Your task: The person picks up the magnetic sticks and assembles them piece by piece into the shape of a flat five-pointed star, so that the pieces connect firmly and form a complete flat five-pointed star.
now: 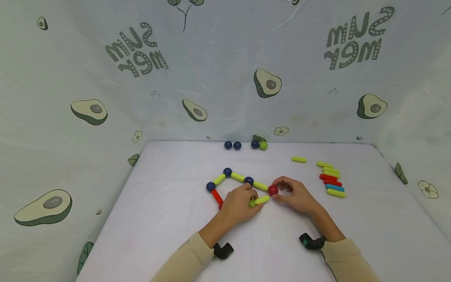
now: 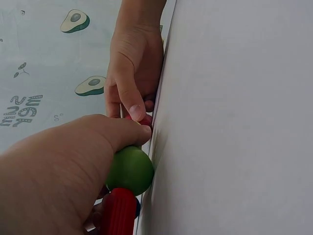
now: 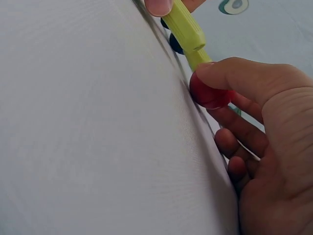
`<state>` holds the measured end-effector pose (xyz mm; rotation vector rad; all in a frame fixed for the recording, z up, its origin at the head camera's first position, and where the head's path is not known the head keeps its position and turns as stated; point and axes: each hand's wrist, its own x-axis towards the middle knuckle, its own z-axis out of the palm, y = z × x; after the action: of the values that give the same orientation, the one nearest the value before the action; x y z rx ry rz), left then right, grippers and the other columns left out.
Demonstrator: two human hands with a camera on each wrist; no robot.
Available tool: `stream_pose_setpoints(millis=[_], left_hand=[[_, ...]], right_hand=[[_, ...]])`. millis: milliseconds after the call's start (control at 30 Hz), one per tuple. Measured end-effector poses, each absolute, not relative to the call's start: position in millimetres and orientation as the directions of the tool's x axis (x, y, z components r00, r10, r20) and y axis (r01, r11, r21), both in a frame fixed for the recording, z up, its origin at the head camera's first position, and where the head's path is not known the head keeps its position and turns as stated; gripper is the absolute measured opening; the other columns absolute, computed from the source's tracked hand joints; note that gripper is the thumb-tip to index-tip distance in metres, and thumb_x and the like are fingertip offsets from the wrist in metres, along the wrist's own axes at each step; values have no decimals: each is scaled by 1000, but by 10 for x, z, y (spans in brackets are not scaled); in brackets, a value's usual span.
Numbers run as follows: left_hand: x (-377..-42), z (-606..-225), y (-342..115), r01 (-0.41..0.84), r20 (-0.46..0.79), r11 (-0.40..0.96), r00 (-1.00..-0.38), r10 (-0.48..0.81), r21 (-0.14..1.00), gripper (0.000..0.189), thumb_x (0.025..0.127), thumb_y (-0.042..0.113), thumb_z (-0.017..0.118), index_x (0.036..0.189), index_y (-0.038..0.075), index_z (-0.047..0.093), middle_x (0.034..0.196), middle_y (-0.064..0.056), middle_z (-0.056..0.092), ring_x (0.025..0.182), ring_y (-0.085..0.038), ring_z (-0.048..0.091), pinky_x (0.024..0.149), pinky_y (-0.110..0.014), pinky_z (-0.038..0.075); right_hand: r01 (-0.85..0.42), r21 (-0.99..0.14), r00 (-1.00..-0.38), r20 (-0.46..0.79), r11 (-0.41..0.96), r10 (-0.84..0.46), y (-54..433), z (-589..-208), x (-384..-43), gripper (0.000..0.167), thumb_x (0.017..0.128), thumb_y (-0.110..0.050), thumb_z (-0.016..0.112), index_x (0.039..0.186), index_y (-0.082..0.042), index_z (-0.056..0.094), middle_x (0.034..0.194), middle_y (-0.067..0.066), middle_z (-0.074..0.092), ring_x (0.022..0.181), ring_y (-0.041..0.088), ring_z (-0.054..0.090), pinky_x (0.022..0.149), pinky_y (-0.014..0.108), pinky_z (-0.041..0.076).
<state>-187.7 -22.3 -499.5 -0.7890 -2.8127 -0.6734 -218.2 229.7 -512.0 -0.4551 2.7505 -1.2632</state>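
Observation:
My right hand [image 1: 295, 194] pinches a red ball [image 3: 211, 89] between thumb and fingers. A yellow-green stick joins that ball to a dark blue ball [image 1: 248, 180] in a chain of balls and sticks on the table. My left hand [image 1: 240, 203] grips another yellow-green stick [image 1: 262, 199]; its free end points toward the red ball, apart from it in the right wrist view. At that stick's other end is a green ball [image 2: 130, 170], with a red stick [image 2: 119, 210] beyond it. The left hand partly hides the chain's near side.
Several yellow-green, red and blue sticks [image 1: 331, 180] lie at the right, with a lone yellow-green stick [image 1: 299, 159] farther back. Dark blue balls [image 1: 228, 145] and a green ball [image 1: 263, 145] sit along the far edge of the white table [image 1: 169, 188], before a printed cloth.

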Motion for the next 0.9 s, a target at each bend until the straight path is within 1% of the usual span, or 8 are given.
stream_pose_setpoints(millis=[100,300,467,600,700,800,833,900], left_hand=[[-1882,-4998,-222,518,247,766,-855,455,382,25,87,44,81,96,22,76,94,8,60,69,-1,48,56,-13,38],[-1879,-4995,-220,509,231,772,-861,453,381,25,88,45,81,97,22,76,97,8,61,70,-2,49,57,-13,39],[-1875,-4991,-219,515,243,765,-857,454,386,24,87,44,81,94,22,75,96,8,62,69,-2,49,57,-13,38],[-1871,-4993,-223,516,248,764,-857,452,387,24,87,43,82,93,22,74,95,9,62,70,-2,50,57,-14,38],[-1875,-4993,-225,492,231,779,-870,435,388,34,88,52,77,98,20,70,91,8,60,68,-3,49,57,-16,39],[-1883,-4981,-232,425,204,817,-905,374,389,50,92,62,67,108,15,65,88,5,58,67,-7,51,58,-18,42],[-1885,-4977,-239,398,194,834,-917,349,383,55,93,65,63,110,13,64,86,4,57,67,-8,51,58,-19,42],[-1887,-4965,-261,345,175,859,-938,299,378,57,95,65,60,109,10,64,82,2,57,65,-11,52,56,-21,43]], right_hand=[[-260,-763,-943,69,591,-326,2291,-5128,-2171,35,86,-27,84,116,-17,67,104,2,61,99,19,51,83,26,43],[-313,-777,-923,113,546,-367,2278,-5140,-2148,36,84,-27,87,112,-16,68,103,1,62,98,18,51,84,25,44],[-303,-773,-926,102,557,-363,2281,-5132,-2124,36,82,-25,88,110,-16,67,103,1,62,100,19,52,86,25,44],[-296,-772,-928,93,563,-361,2284,-5137,-2121,37,80,-27,90,108,-19,66,103,-2,62,100,17,52,87,24,44],[-300,-770,-927,96,564,-362,2289,-5153,-2131,38,79,-28,91,107,-22,66,103,-3,62,100,16,53,88,23,45],[-316,-762,-923,109,566,-369,2296,-5160,-2136,39,79,-29,90,109,-22,66,104,-3,63,101,15,53,89,23,46],[-317,-760,-924,112,568,-367,2296,-5161,-2138,39,80,-29,90,109,-21,67,105,-3,64,101,15,53,89,23,46],[-304,-761,-930,106,573,-352,2288,-5156,-2140,36,83,-30,87,111,-20,67,105,-3,65,100,15,54,88,23,46]])
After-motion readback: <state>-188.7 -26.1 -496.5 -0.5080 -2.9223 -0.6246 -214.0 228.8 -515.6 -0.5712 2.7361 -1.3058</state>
